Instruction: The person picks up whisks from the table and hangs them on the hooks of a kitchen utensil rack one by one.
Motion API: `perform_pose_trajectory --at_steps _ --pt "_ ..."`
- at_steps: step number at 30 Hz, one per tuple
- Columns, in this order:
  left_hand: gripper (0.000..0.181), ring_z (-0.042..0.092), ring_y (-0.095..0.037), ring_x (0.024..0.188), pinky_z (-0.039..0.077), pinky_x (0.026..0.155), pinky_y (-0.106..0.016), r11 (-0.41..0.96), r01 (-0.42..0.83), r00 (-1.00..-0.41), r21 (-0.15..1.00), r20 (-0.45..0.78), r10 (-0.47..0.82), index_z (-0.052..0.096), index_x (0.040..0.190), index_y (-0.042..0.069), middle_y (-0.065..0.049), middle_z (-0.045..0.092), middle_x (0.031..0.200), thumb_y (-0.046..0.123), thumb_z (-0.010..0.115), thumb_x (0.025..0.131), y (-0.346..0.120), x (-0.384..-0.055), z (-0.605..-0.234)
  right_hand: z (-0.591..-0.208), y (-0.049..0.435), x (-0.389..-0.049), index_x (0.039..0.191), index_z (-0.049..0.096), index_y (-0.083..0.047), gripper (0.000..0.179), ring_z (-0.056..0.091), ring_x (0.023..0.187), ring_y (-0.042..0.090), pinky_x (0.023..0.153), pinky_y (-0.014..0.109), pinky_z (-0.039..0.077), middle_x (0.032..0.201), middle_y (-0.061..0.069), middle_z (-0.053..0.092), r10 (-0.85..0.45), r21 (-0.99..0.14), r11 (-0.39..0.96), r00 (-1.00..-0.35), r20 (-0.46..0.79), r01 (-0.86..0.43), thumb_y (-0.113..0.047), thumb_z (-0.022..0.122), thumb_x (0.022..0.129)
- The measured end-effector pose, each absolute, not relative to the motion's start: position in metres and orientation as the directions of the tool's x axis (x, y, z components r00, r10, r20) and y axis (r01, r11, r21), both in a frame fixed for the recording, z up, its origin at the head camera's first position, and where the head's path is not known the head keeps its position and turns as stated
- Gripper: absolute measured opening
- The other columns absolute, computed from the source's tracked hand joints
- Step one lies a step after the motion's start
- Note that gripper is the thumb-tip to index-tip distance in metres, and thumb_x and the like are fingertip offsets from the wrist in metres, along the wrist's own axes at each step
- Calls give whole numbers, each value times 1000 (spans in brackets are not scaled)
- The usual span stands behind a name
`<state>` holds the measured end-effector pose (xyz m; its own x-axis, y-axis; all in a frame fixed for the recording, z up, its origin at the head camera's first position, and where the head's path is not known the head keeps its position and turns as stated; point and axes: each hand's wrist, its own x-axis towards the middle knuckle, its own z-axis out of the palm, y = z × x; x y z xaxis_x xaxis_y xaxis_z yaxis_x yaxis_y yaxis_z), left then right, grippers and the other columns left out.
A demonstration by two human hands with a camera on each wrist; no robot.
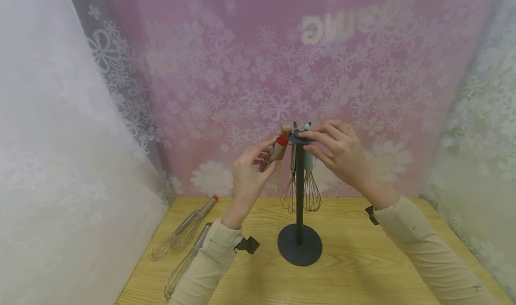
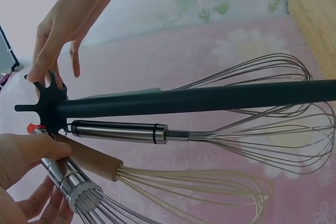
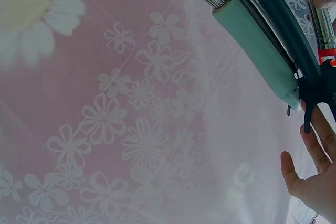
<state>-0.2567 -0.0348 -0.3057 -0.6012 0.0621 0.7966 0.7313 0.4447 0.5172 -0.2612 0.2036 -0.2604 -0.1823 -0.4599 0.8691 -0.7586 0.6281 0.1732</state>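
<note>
A dark whisk stand [image 1: 299, 193] rises from a round base, with a pronged top [image 2: 51, 100]. My left hand [image 1: 251, 168] grips a metal-handled whisk [image 2: 65, 177] with a red end, held tilted close beside the prongs. I cannot tell whether its red end touches a prong. The fingers of my right hand [image 1: 340, 148] are extended and touch the pronged top, the thumb standing apart below. From the stand hang a wooden-handled whisk [image 2: 97, 160], a steel-handled whisk [image 2: 118, 131] and a mint-handled whisk [image 3: 257, 53].
On the table [image 1: 354, 260], at the left, lie two more metal whisks with red ends, one farther back [image 1: 183, 229] and another [image 1: 187, 260] partly behind my left sleeve. Patterned pink cloth [image 1: 242, 85] hangs behind, with pale cloth at both sides.
</note>
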Motion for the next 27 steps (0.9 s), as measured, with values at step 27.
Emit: perform_pose_trajectory --at_steps 27 --pt "53 72 -24 93 62 80 -28 287 763 -612 579 790 36 64 133 12 -11 73 110 6 83 84 -13 -258 -321 -262 204 -262 122 74 -8 45 57 104 37 89 52 46 105 15 68 -461 166 634 -196 866 -755 -44 53 104"
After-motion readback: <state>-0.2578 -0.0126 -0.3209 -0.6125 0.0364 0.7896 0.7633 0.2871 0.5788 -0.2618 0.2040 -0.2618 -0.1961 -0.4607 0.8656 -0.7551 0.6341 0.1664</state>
